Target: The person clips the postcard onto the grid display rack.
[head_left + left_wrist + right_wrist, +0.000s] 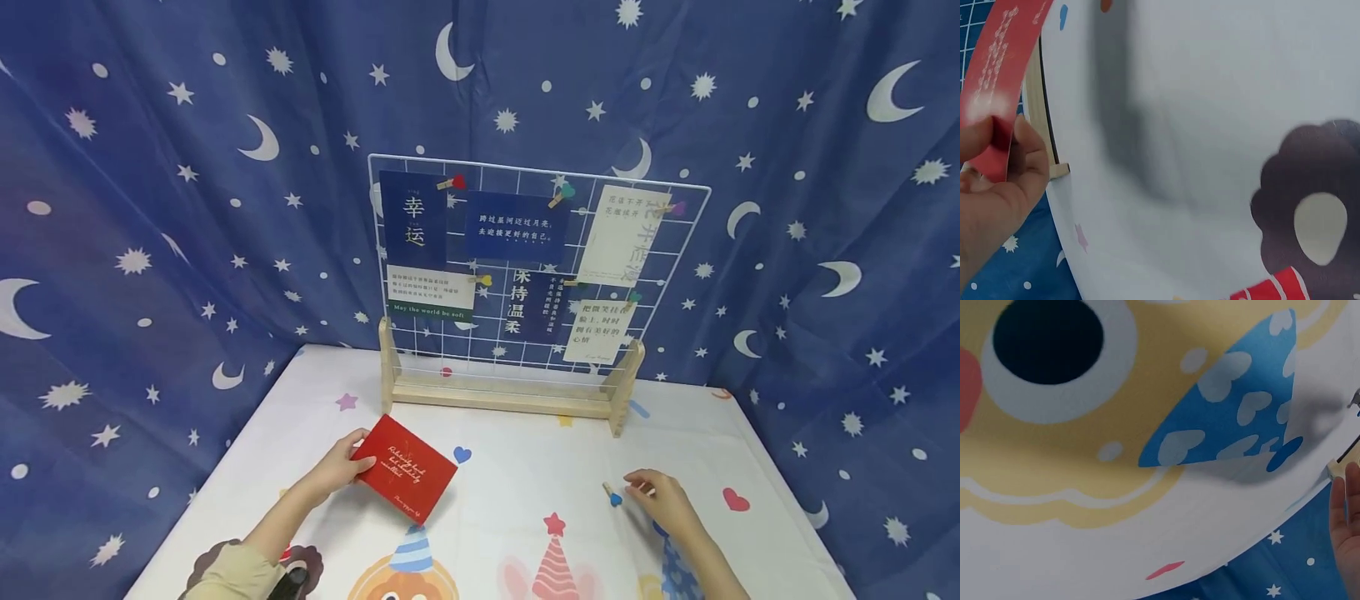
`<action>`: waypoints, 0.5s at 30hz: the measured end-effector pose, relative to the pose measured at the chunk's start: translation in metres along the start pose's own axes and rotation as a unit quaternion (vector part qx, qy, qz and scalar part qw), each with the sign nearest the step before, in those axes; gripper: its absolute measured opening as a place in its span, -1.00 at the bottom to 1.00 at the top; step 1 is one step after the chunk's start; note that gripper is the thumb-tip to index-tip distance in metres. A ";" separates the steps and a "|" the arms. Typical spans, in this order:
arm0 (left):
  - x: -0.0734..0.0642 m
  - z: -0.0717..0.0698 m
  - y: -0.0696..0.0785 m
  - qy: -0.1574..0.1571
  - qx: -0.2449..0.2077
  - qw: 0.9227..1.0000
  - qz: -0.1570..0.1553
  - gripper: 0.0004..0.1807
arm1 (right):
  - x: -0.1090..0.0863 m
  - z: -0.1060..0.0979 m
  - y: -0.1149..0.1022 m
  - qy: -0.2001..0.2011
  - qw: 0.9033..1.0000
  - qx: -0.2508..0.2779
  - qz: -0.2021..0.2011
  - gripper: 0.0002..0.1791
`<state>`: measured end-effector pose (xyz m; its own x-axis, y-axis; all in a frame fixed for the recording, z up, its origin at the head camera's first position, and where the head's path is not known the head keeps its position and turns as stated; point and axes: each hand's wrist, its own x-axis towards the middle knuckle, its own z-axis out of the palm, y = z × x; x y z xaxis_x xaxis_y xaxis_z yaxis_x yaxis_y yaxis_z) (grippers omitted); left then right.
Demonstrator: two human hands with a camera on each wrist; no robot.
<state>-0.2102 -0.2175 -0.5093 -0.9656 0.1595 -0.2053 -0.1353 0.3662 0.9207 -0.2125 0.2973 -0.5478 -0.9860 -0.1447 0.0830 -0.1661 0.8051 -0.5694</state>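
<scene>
A red card (406,468) with pale script lettering is pinched at its left edge between the thumb and fingers of my left hand (347,459). The left wrist view shows the thumb on the printed face of the card (1005,69) and the fingers behind it. On the tabletop at the right lies a small wooden clothespin (611,494) with a blue heart on it. Just right of that clothespin is my right hand (666,498), fingers loosely bent with nothing held. Only part of the right hand (1349,519) shows at the right wrist view's edge.
A white wire grid (517,179) on a wooden stand (498,398) stands at the back. Several cards, such as a blue card (517,227), hang on it from heart clothespins. A patterned white cloth (510,475) covers the table. Behind hangs a starry blue curtain (525,75).
</scene>
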 end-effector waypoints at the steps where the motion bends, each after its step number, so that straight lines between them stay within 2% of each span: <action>1: 0.001 0.002 0.002 0.009 -0.005 1.000 0.002 -0.66 | 0.000 0.000 0.000 -0.001 1.000 0.003 -0.004 -0.84; 5: 0.004 0.007 0.007 0.047 -0.023 0.999 0.014 -0.70 | 0.000 -0.001 0.001 -0.008 1.000 0.015 0.001 -0.84; 8: 0.007 0.010 0.008 0.073 -0.034 0.997 0.009 -0.72 | 0.000 0.001 0.000 -0.004 1.000 0.016 0.006 -0.84; 15: 0.015 0.016 0.012 0.100 -0.061 0.993 0.008 -0.73 | -0.001 0.010 -0.007 -0.001 1.000 0.009 0.015 -0.84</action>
<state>-0.2227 -0.1963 -0.5069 -0.9911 -0.0256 -0.1309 -0.1331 0.2491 0.9593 -0.2102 0.2858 -0.5522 -0.9905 -0.1222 0.0635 -0.1362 0.7987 -0.5861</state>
